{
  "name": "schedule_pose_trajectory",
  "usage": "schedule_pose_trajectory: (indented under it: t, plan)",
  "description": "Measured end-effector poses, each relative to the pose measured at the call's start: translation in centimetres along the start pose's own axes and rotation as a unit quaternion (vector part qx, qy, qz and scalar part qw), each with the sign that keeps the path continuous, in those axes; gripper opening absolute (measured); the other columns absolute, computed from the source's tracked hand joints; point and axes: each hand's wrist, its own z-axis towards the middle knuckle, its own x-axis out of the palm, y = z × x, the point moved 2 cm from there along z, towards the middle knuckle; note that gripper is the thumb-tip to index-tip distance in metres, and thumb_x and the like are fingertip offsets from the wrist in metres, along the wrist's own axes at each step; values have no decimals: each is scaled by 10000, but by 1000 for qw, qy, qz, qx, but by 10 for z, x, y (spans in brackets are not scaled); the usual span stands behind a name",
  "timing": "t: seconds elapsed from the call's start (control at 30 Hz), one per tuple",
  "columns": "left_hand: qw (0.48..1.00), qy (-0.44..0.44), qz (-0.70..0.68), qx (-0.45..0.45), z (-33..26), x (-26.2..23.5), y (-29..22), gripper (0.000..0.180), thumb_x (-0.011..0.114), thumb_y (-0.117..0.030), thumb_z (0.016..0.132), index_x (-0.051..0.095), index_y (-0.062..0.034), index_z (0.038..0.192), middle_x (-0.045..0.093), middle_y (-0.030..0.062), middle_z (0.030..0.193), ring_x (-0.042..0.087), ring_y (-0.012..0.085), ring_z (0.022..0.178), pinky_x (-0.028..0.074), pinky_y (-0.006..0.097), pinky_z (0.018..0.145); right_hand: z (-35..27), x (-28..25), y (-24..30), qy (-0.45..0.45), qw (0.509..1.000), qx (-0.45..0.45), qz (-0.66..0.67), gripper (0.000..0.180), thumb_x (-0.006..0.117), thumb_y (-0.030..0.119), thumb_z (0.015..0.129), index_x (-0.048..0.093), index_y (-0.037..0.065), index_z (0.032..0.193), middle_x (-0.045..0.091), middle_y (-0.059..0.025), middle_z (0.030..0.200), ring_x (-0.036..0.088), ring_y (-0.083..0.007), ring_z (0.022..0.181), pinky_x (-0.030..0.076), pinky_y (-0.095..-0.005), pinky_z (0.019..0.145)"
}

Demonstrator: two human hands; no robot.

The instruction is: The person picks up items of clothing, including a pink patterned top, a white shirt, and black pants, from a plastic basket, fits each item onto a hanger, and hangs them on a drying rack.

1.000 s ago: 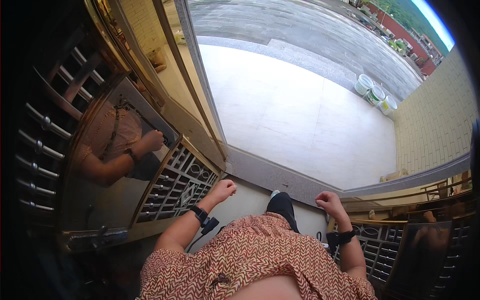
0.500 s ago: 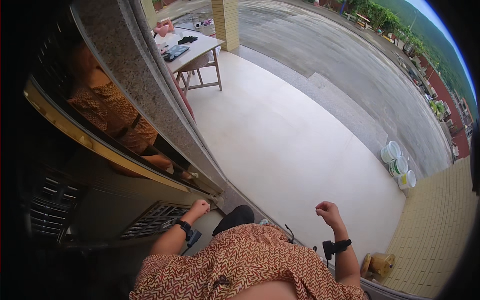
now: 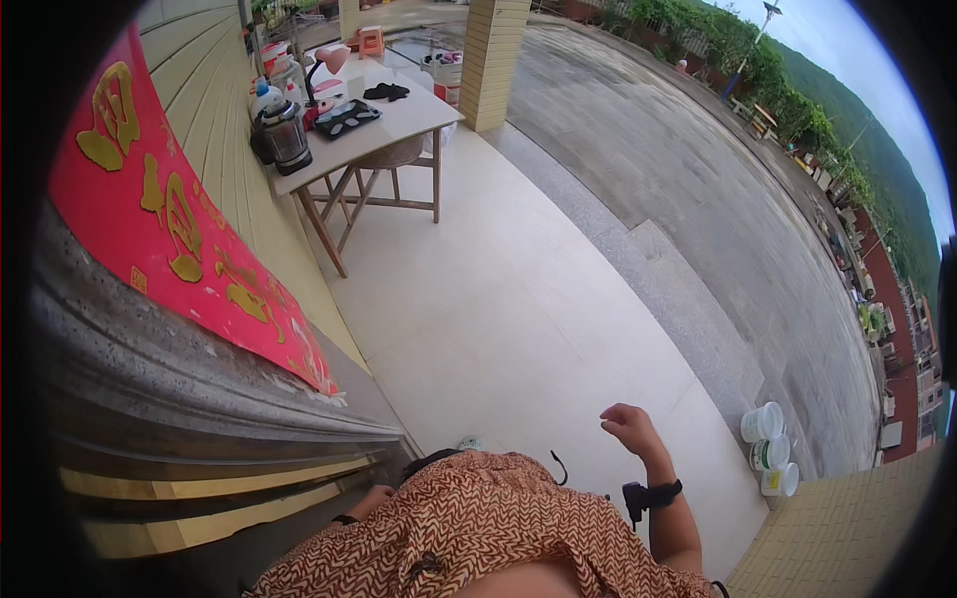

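The right hand (image 3: 628, 427) is raised in the air over the pale tiled floor (image 3: 518, 319), fingers curled loosely inward, half closed, gripping nothing and touching nothing; a black wristband (image 3: 653, 495) w/ a small dark box sits on the wrist below it. The left hand (image 3: 374, 495) is low, just beside the edge of the patterned brown shirt (image 3: 478, 528), near the dark step of the grey stone ledge (image 3: 189, 369); it is mostly hidden, so I cannot tell if it is open or closed, or if it touches smth. Btw. the two hands, a dark knee or trouser part (image 3: 434, 460) shows above the shirt. To the right of the right hand, well apart, approx. three white buckets (image 3: 766, 448) stand together at the floor edge, next to yellow brick paving (image 3: 847, 528). On the left, above the ledge, a red banner (image 3: 179, 219) w/ gold signs hangs on the yellow wall (image 3: 214, 90). Farther away, along the same wall, a white tabletop (image 3: 399, 120) on wooden legs carries a glass jar w/ dark lid (image 3: 284, 135), a dark tray (image 3: 346, 117), a pink desk lamp (image 3: 331, 60) and a small black cloth-like item (image 3: 385, 92). Behind it is a yellow tiled pillar (image 3: 495, 60), then a wide grey paved yard (image 3: 698, 199) and green trees (image 3: 788, 80) at the far side.
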Motion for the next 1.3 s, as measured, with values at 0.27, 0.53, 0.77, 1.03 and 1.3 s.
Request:
schedule_pose_trajectory:
  t: [0.27, 0.53, 0.77, 1.03, 1.3]
  plan:
    - [986, 20, -104, -132, 102, -65, -108, 279, 589, -224, 788, 549, -1, 625, 513, 112, 562, 453, 205, 498, 327, 380, 482, 203, -65, 1, 70, 997, -26, -6, 212, 633, 142, 748, 633, 15, 917, 639, -85, 777, 594, -155, 724, 480, -291, 667]
    - [980, -81, -75, -166, 236, -161, -285, 317, 583, -296, 795, 627, 16, 767, 597, 158, 724, 528, 276, 624, 412, 414, 564, 450, -164, 22, 107, 989, -93, -44, 205, 635, 141, 756, 632, 16, 918, 640, -81, 773, 600, -154, 735, 483, -286, 669]
    - [979, -160, -50, -118, 329, -260, -399, 355, 603, -267, 770, 639, 25, 968, 643, 169, 845, 611, 266, 727, 480, 362, 659, 663, -214, 103, 157, 964, -208, -51, 198, 640, 129, 760, 627, 11, 918, 640, -87, 767, 605, -162, 705, 488, -284, 653]
    - [951, -241, -188, -50, 469, -453, -485, 222, 555, -186, 802, 620, 19, 859, 635, 88, 744, 600, 176, 648, 482, 307, 594, 868, -236, 181, 188, 950, -232, -90, 198, 640, 125, 764, 619, 5, 920, 636, -91, 765, 612, -165, 728, 489, -292, 661]
    - [961, -236, -55, 136, 620, -669, -700, 179, 573, -187, 820, 595, -12, 846, 615, 45, 752, 571, 128, 688, 462, 279, 639, 1074, -287, 198, 154, 963, -212, -65, 175, 630, 118, 773, 629, 1, 903, 639, -69, 756, 615, -143, 713, 485, -268, 639]
